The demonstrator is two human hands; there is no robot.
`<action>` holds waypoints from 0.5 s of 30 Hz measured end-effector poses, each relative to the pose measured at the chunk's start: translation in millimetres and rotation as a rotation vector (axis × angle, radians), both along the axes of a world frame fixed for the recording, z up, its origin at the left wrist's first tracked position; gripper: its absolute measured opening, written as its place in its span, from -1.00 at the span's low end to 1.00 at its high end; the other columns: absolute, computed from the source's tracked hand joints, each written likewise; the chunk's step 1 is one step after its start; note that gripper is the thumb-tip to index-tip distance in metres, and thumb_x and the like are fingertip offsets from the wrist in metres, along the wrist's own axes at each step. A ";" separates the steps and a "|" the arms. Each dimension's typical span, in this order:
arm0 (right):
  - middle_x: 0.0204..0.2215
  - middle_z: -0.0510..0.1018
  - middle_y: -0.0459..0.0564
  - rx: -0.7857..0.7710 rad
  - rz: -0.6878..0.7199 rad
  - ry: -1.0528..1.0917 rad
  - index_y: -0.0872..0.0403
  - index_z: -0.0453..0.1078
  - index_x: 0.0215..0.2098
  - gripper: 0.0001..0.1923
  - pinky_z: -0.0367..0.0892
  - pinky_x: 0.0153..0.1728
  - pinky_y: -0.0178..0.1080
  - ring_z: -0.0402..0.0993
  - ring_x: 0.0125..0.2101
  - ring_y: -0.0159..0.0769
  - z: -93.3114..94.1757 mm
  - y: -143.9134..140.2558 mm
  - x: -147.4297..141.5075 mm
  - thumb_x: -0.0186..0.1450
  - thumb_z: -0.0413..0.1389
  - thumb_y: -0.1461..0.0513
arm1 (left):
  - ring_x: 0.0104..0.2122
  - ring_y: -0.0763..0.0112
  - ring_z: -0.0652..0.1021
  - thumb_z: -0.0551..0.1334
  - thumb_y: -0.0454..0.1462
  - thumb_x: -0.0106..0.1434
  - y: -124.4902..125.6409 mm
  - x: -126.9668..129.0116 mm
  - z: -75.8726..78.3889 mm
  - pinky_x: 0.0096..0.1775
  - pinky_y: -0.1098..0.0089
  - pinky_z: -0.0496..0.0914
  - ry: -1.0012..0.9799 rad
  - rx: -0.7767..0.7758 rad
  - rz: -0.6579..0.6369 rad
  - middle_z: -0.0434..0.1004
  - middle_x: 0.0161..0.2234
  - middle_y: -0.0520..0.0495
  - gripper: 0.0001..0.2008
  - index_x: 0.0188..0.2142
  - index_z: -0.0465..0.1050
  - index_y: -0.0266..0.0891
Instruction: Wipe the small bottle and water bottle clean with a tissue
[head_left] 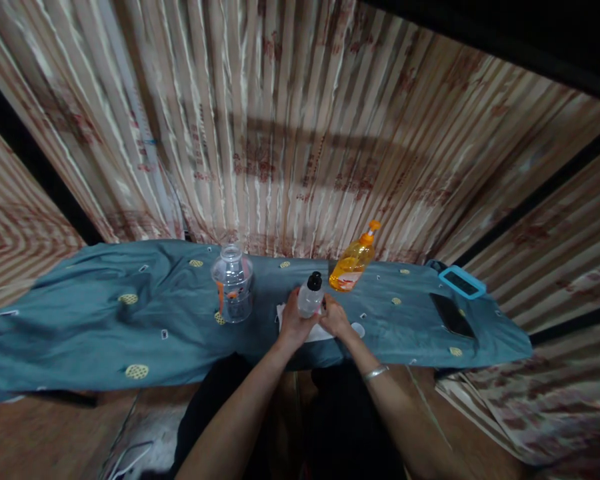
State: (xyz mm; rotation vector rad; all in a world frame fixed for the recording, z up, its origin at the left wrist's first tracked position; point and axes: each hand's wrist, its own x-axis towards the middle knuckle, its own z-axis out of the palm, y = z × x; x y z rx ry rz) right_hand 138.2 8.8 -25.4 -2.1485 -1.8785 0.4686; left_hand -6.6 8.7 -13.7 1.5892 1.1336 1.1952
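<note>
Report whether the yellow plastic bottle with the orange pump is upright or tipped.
Upright: the yellow plastic bottle stands base-down, orange pump on top.

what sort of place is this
Probably a curtained-off nook in a home or dorm, though that's a guess: pleated curtains hang behind, dark poles stand at the sides, and a printed tablecloth lies in front.

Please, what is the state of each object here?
Small bottle: black top on, in left hand
Large clear bottle: standing, no cap visible
Pump bottle: standing, pump fitted, liquid inside
Blue device: power state unclear
Dark slab: lying, unlit
White disc: lying
White sheet: lying, partly hidden
</note>
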 end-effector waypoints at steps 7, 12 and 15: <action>-0.40 0.55 0.02 -0.019 -0.003 0.204 0.11 0.37 -0.47 -0.90 0.24 -0.24 -0.33 0.49 -0.24 -0.21 -6.2 -1.1 3.5 0.17 0.04 0.34 | -0.18 0.24 0.55 0.32 -0.37 -0.07 2.2 -2.2 0.2 -0.11 0.25 0.41 -0.017 0.013 -0.005 0.53 -0.19 -0.01 -0.54 -0.12 0.33 -0.18; -0.69 0.33 -0.15 0.007 -0.136 0.555 0.06 0.19 -0.67 -0.78 0.15 -0.49 -0.37 0.30 -0.56 -0.37 -18.7 -11.6 17.9 0.06 0.09 0.18 | -0.18 0.26 0.55 0.29 -0.43 -0.08 3.1 -3.3 5.2 -0.10 0.26 0.40 -0.055 -0.006 0.004 0.54 -0.21 -0.02 -0.56 -0.15 0.35 -0.21; -0.70 0.36 -0.14 0.041 -0.237 0.854 0.06 0.26 -0.62 -0.76 0.15 -0.57 -0.35 0.24 -0.65 -0.39 -20.6 -24.5 23.6 -0.04 0.13 0.07 | -0.20 0.26 0.55 0.29 -0.43 -0.07 3.1 -3.3 8.5 -0.11 0.28 0.39 -0.087 -0.012 0.016 0.54 -0.22 -0.04 -0.60 -0.18 0.36 -0.24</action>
